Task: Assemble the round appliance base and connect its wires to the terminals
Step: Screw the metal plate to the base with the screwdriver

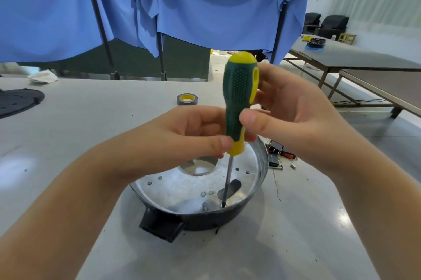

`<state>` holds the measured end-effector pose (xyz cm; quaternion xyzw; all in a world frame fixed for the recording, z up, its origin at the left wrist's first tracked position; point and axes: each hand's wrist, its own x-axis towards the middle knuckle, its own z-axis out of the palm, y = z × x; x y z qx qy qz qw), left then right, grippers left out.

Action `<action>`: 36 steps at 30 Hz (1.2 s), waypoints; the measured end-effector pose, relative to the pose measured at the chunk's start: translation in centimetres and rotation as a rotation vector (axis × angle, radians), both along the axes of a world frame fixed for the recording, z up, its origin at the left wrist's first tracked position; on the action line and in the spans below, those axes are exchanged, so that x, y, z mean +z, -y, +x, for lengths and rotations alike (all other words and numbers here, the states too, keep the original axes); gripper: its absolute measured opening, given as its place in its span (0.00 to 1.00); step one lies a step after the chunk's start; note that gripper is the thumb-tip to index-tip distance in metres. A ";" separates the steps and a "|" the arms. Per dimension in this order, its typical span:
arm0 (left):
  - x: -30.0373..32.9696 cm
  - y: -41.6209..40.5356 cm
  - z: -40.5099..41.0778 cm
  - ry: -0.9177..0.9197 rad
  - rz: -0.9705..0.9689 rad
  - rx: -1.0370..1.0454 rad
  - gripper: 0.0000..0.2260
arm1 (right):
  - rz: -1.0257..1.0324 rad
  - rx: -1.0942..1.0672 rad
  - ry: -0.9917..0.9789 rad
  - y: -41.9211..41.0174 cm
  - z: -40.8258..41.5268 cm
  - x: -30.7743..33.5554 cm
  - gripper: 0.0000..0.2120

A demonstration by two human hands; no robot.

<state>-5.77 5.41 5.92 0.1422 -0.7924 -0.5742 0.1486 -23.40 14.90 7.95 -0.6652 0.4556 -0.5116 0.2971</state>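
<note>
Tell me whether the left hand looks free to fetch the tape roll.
Probably not yet: the left hand pinches the screwdriver; the table towards the tape roll lies bare.

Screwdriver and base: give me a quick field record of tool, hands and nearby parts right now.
tool: screwdriver, upright, tip down inside the round base near its front rim
left hand: pinches lower handle
right hand: grip on mid handle
base: metal plate inside black shell
behind: tape roll
right of base: small wired parts
</note>
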 end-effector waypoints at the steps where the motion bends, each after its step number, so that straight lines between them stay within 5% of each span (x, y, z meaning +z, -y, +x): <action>1: 0.0 -0.1 -0.1 -0.002 -0.034 0.027 0.19 | -0.001 0.001 -0.004 0.0 0.0 0.0 0.21; 10: -0.1 -1.4 -1.3 -0.106 -0.193 0.265 0.28 | -0.013 -0.025 0.069 -0.1 0.4 0.0 0.24; 14: 0.1 -1.6 -1.2 -0.152 -0.126 0.288 0.14 | -0.029 -0.081 0.057 0.1 0.6 0.0 0.28; 20: 0.3 -1.2 -0.5 -0.147 -0.008 0.101 0.17 | -0.006 -0.014 0.028 -0.3 0.4 0.1 0.13; 26: 0.2 -0.4 -0.1 -0.130 0.074 0.028 0.17 | 0.030 0.061 0.070 -0.2 -0.5 0.2 0.21; 36: -0.3 -1.5 -1.4 -0.111 -0.189 0.253 0.25 | -0.015 -0.079 0.056 0.2 0.3 -0.2 0.27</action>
